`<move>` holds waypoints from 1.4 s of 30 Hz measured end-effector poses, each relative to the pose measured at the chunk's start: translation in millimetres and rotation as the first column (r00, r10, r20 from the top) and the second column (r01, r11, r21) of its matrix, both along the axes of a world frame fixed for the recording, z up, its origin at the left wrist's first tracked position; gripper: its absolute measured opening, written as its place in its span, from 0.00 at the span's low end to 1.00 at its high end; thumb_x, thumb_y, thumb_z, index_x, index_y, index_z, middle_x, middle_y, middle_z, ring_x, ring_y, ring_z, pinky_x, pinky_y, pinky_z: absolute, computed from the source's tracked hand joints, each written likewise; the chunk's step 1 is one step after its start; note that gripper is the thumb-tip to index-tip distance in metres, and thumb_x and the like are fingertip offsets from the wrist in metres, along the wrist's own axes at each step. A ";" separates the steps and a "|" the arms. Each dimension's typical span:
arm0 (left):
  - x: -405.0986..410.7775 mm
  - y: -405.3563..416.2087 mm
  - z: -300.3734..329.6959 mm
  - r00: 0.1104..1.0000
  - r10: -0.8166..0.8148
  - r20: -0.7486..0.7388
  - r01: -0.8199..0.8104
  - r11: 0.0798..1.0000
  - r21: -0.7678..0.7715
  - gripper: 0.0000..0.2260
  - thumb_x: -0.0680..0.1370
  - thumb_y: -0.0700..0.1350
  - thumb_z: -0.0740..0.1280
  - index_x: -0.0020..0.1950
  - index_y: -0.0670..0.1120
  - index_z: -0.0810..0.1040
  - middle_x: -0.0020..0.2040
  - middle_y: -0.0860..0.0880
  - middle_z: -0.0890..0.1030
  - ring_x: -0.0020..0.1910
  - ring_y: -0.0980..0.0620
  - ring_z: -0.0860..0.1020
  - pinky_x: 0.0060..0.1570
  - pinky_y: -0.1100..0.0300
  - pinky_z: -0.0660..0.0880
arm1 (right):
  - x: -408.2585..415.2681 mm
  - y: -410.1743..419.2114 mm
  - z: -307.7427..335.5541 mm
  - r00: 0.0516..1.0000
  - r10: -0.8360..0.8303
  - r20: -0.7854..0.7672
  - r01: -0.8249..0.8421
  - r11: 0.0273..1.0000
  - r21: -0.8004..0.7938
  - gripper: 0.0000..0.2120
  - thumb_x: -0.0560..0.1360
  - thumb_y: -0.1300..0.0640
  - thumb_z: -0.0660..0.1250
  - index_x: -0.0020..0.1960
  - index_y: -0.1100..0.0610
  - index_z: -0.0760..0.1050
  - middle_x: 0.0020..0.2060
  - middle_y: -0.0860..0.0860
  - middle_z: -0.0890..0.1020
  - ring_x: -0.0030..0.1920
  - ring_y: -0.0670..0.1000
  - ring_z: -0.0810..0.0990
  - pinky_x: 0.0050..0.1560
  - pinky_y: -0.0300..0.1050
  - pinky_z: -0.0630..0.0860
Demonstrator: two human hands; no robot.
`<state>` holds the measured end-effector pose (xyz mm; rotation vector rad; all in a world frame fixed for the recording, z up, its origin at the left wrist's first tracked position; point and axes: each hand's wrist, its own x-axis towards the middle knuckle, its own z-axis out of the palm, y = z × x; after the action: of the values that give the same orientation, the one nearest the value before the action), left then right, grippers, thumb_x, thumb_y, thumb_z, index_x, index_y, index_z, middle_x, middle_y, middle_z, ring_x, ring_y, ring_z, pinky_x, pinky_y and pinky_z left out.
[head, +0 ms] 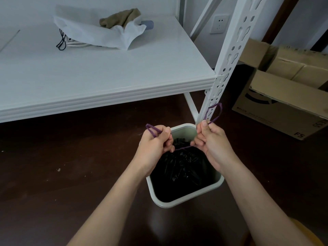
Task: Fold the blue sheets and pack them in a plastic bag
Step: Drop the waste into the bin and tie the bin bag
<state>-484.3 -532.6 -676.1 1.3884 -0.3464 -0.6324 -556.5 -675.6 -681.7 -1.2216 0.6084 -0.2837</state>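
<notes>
A black plastic bag (182,167) sits gathered inside a pale green bin (188,199) on the dark floor. Its purple drawstring (215,112) runs between my hands over the bag's mouth. My left hand (154,141) grips one loop of the string, which sticks out past my thumb. My right hand (211,139) pinches the other loop, which arches up to the right. No blue sheets are visible; the bag's contents are hidden.
A white shelf board (106,71) stands just beyond the bin, carrying a white bag (99,34), a brown cloth (120,17) and black cords (61,41). A perforated white upright (229,55) rises beside my right hand. Cardboard boxes (284,89) sit at right.
</notes>
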 end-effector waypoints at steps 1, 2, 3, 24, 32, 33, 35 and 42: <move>1.8 2.2 -1.7 0.999 -0.008 0.036 0.007 0.999 0.051 0.15 0.82 0.37 0.56 0.34 0.40 0.68 0.27 0.48 0.67 0.23 0.55 0.66 0.35 0.56 0.69 | -0.1 -3.3 -2.5 0.999 -0.028 -0.030 0.028 1.000 0.009 0.16 0.84 0.55 0.52 0.40 0.59 0.68 0.26 0.49 0.60 0.27 0.46 0.62 0.38 0.43 0.76; 3.5 4.6 -3.7 0.998 -0.016 0.058 0.010 0.995 0.094 0.16 0.82 0.37 0.56 0.34 0.40 0.67 0.27 0.48 0.67 0.23 0.56 0.66 0.36 0.55 0.69 | 0.0 -6.5 -5.3 0.996 -0.058 -0.063 0.060 0.998 0.029 0.16 0.84 0.55 0.52 0.39 0.58 0.67 0.26 0.49 0.60 0.27 0.46 0.62 0.38 0.43 0.75; 4.7 6.6 -5.2 0.997 -0.022 0.072 0.012 0.991 0.132 0.16 0.82 0.37 0.56 0.33 0.41 0.67 0.27 0.49 0.67 0.22 0.56 0.66 0.36 0.55 0.69 | 0.3 -8.6 -8.1 0.992 -0.086 -0.095 0.091 0.994 0.052 0.16 0.84 0.55 0.52 0.39 0.58 0.67 0.26 0.49 0.60 0.27 0.46 0.61 0.37 0.43 0.75; -0.6 5.1 -5.8 0.991 -0.047 0.127 0.021 0.980 0.198 0.11 0.75 0.36 0.70 0.57 0.42 0.81 0.33 0.54 0.79 0.34 0.56 0.77 0.44 0.66 0.77 | -4.8 6.2 15.9 0.999 0.023 0.040 -0.010 0.951 -0.310 0.17 0.81 0.55 0.57 0.39 0.59 0.76 0.37 0.54 0.74 0.37 0.48 0.79 0.44 0.44 0.81; -12.8 -5.8 -6.2 0.852 -0.199 0.485 0.020 0.937 0.350 0.06 0.74 0.41 0.71 0.50 0.46 0.84 0.41 0.52 0.83 0.39 0.57 0.79 0.45 0.63 0.76 | -10.3 5.7 18.4 0.979 0.186 0.080 -0.111 0.821 -0.560 0.15 0.81 0.58 0.58 0.43 0.52 0.82 0.39 0.48 0.82 0.42 0.40 0.79 0.49 0.34 0.74; -13.7 -6.9 -7.1 0.827 -0.208 0.522 0.015 0.936 0.350 0.04 0.75 0.40 0.70 0.47 0.45 0.84 0.39 0.51 0.82 0.38 0.54 0.78 0.42 0.62 0.75 | -10.9 7.4 19.3 0.975 0.208 0.076 -0.131 0.817 -0.562 0.15 0.81 0.57 0.58 0.44 0.53 0.82 0.39 0.50 0.82 0.42 0.42 0.78 0.48 0.35 0.74; -14.8 -8.5 -9.5 0.802 -0.208 0.560 -0.005 0.935 0.355 0.05 0.76 0.39 0.69 0.41 0.43 0.82 0.36 0.49 0.80 0.36 0.53 0.77 0.39 0.62 0.74 | -11.7 8.8 19.5 0.963 0.255 0.090 -0.167 0.822 -0.545 0.13 0.81 0.57 0.58 0.51 0.53 0.82 0.40 0.49 0.81 0.45 0.44 0.79 0.50 0.37 0.75; -16.8 -7.7 -7.1 0.805 -0.216 0.553 0.004 0.933 0.359 0.09 0.77 0.39 0.66 0.37 0.46 0.78 0.32 0.54 0.76 0.33 0.59 0.74 0.37 0.67 0.71 | -10.8 -3.6 -4.6 0.945 0.215 -0.247 -0.325 0.525 -0.787 0.21 0.81 0.44 0.47 0.59 0.47 0.77 0.50 0.46 0.82 0.53 0.44 0.77 0.57 0.43 0.72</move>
<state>-501.2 -540.3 -683.2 1.9070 -0.8526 -0.3471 -567.3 -679.2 -686.3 -2.2535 0.3578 -0.2295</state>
